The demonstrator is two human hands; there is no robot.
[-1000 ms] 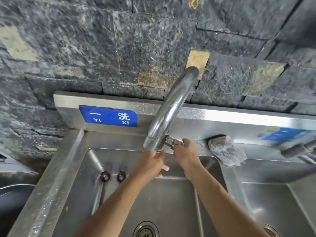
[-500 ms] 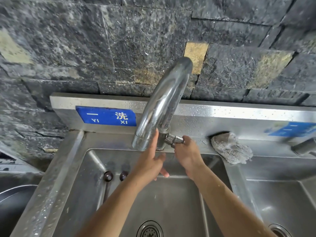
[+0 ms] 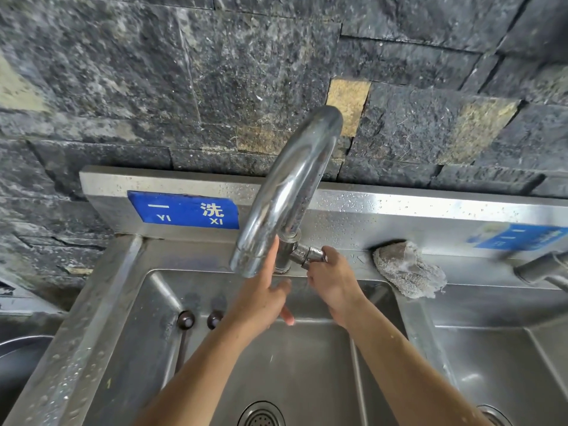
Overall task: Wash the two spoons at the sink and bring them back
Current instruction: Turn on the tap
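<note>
Two spoons with dark round ends [image 3: 186, 320] [image 3: 214, 318] lie against the back left wall of the steel sink basin [image 3: 310, 373], their handles running down toward the floor of the basin. Above them curves the chrome tap spout [image 3: 289, 192]. My left hand [image 3: 261, 299] rests flat against the spout's outlet end with fingers spread, holding nothing. My right hand [image 3: 330, 281] is closed around the small tap handle [image 3: 310, 254] at the base of the spout. Neither hand touches the spoons.
A grey scouring cloth [image 3: 405, 270] lies on the ledge right of the tap. A second basin [image 3: 507, 370] and another tap [image 3: 541, 270] are at the right. The drain [image 3: 261, 415] is at the near middle. A dark stone wall stands behind, with a blue label [image 3: 183, 210] on the backsplash.
The spout's outlet has swung a little to the left with my left hand against it. My right hand has stayed on the tap handle.
</note>
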